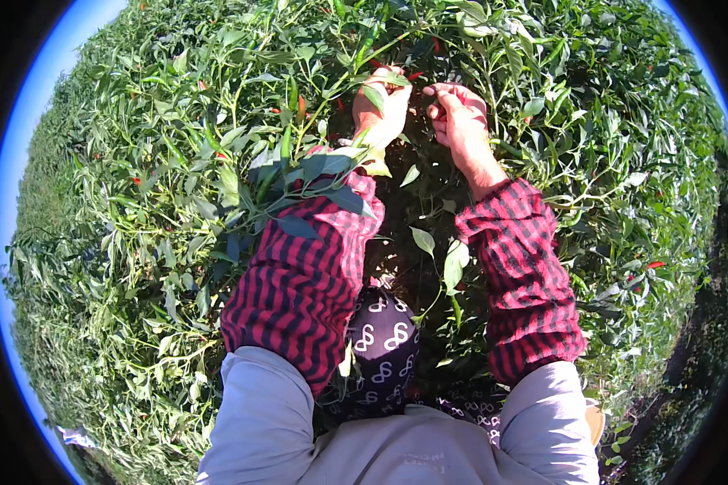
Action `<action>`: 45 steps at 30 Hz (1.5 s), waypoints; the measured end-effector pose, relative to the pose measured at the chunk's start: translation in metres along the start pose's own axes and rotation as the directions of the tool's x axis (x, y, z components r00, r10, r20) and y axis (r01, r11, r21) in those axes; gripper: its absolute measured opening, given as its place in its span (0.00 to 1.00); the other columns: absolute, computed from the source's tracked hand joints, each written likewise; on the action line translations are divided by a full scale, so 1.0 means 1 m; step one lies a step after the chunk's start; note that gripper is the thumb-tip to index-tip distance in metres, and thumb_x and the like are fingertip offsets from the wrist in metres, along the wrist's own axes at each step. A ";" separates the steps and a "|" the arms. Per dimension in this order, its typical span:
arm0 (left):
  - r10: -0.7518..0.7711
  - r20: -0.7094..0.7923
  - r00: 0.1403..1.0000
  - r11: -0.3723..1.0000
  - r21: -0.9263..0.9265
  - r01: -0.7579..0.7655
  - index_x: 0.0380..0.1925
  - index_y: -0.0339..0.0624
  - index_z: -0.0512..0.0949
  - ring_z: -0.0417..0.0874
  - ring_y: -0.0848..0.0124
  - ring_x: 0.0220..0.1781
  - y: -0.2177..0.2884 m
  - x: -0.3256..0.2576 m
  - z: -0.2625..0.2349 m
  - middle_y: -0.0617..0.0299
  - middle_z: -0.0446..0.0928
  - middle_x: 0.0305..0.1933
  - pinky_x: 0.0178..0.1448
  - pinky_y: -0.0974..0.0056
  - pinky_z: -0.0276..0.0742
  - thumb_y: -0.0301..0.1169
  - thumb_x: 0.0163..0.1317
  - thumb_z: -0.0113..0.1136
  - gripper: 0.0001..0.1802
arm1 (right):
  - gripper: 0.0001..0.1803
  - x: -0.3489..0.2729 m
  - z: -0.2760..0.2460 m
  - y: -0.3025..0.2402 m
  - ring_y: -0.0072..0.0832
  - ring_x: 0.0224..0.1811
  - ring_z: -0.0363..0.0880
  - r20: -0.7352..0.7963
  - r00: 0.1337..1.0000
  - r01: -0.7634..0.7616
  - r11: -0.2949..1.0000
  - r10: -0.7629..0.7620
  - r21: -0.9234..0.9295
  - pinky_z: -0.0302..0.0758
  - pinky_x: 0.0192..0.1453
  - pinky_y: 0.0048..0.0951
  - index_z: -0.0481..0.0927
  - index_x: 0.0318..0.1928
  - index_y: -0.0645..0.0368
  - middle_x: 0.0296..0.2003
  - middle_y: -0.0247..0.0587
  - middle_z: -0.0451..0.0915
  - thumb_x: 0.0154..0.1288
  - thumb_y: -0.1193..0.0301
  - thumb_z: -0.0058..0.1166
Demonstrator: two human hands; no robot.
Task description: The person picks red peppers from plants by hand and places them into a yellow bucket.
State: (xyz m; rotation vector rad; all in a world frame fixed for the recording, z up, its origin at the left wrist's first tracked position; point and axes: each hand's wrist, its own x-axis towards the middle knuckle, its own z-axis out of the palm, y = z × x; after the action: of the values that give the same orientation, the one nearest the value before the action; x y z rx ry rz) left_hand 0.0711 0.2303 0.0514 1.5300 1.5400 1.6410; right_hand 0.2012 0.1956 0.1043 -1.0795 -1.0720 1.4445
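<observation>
Among leafy chili plants, both my arms reach forward in red-and-black checked sleeves. My left hand is closed, with red chili peppers poking out at its fingertips; leaves partly cover its fingers. Just to its right, my right hand has its fingers curled and thumb and forefinger pinched together. What they hold, if anything, is too small to make out. An orange-red chili pepper hangs upright on the plant left of my left hand. A leafy stem lies across my left forearm.
Dense chili plants spread on all sides, with green and red peppers among the leaves. A red chili pepper shows at the far right. My knee in dark patterned cloth is below my arms. A shaded gap runs between the plants.
</observation>
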 end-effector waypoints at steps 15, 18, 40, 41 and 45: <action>0.175 0.137 0.975 0.964 0.178 -0.198 0.34 0.35 0.74 0.77 0.53 0.32 0.023 -0.050 -0.005 0.48 0.76 0.31 0.36 0.56 0.72 0.28 0.53 0.55 0.09 | 0.14 0.000 -0.014 0.024 0.40 0.21 0.69 0.186 0.856 0.445 0.504 -0.482 -0.740 0.68 0.28 0.35 0.72 0.37 0.60 0.21 0.47 0.72 0.62 0.61 0.53; 0.422 0.049 0.905 0.900 0.095 -0.425 0.34 0.34 0.74 0.78 0.61 0.36 0.018 -0.058 -0.003 0.52 0.76 0.33 0.41 0.62 0.72 0.28 0.55 0.56 0.09 | 0.13 -0.003 -0.019 0.025 0.30 0.21 0.71 0.127 0.885 0.396 0.583 -0.447 -0.709 0.69 0.28 0.31 0.72 0.35 0.61 0.19 0.39 0.72 0.63 0.63 0.52; 0.354 0.296 0.887 0.920 0.059 -0.387 0.40 0.36 0.71 0.75 0.54 0.36 0.003 -0.121 -0.019 0.50 0.73 0.34 0.41 0.58 0.70 0.19 0.53 0.50 0.13 | 0.25 0.020 0.005 -0.004 0.34 0.34 0.75 -0.021 0.914 0.347 0.807 -0.405 -0.478 0.69 0.41 0.33 0.75 0.44 0.56 0.32 0.45 0.78 0.59 0.49 0.51; 0.439 0.264 0.859 0.885 0.039 -0.464 0.46 0.37 0.71 0.75 0.56 0.39 0.002 -0.125 -0.021 0.49 0.74 0.38 0.43 0.57 0.70 0.16 0.53 0.51 0.19 | 0.22 0.022 0.005 -0.010 0.36 0.35 0.76 0.040 0.910 0.363 0.746 -0.412 -0.558 0.69 0.44 0.33 0.75 0.45 0.56 0.34 0.46 0.78 0.60 0.51 0.50; 0.272 0.328 0.905 0.957 -0.193 -0.217 0.42 0.37 0.69 0.73 0.59 0.41 0.009 -0.125 -0.021 0.52 0.70 0.37 0.46 0.61 0.68 0.17 0.56 0.52 0.13 | 0.10 0.021 0.007 -0.015 0.20 0.13 0.62 0.080 0.991 -0.100 0.994 0.103 -0.034 0.58 0.17 0.23 0.77 0.37 0.52 0.18 0.31 0.72 0.64 0.61 0.49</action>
State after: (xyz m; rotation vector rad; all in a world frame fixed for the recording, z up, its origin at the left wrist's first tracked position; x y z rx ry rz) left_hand 0.0942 0.1117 0.0120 1.8702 1.0434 1.4666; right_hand 0.1953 0.2174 0.1179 -1.1180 -1.1135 1.5696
